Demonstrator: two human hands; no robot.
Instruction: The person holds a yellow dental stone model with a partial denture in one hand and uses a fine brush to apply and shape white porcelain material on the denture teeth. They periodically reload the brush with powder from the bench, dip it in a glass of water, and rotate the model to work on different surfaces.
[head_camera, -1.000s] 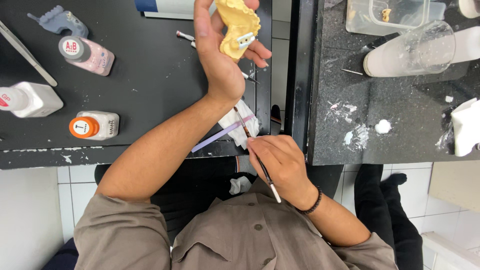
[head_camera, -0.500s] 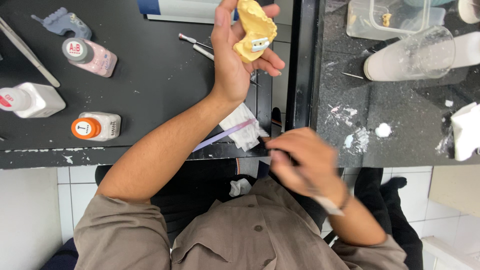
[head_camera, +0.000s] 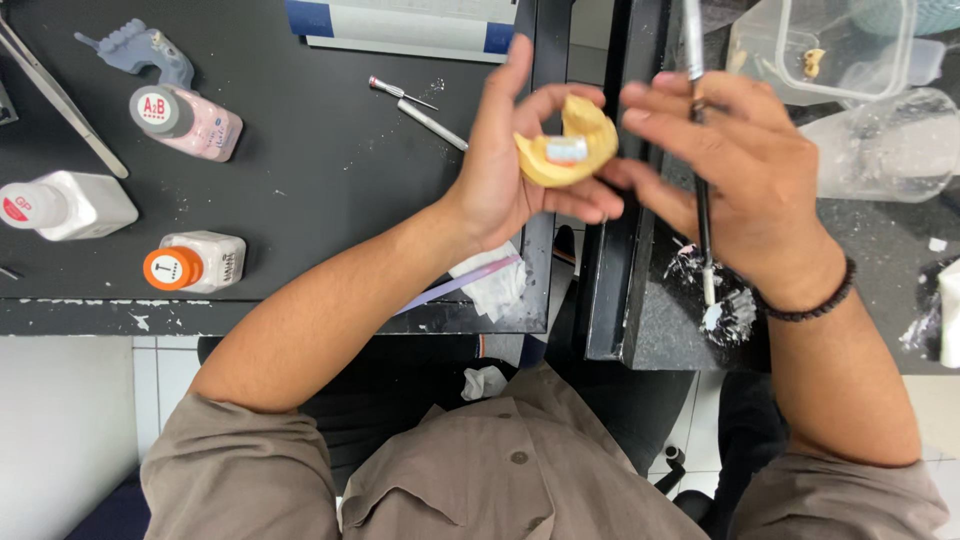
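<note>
Yellow plaster dental cast (head_camera: 572, 150), horseshoe-shaped with a small white-and-blue tooth piece set in its front, sits in the left hand (head_camera: 515, 175) above the gap between the two black benches. Left fingers are curled loosely about it, thumb on top, fingertips under the far edge; the hold looks light. The right hand (head_camera: 745, 175) is just beside the cast, fingers spread and half open, with a thin dark-handled brush (head_camera: 700, 180) lying along the palm, its tip pointing down toward a smear of white paste (head_camera: 728, 312) on the right bench. How firmly the brush is pinched cannot be told.

Risks noted: the cast is held over open space, so a slip would drop it to the floor; the loosely carried brush could slide out; a spread right finger could nudge the tooth piece. An orange-capped white bottle (head_camera: 195, 265) stands well apart on the left bench.
</note>
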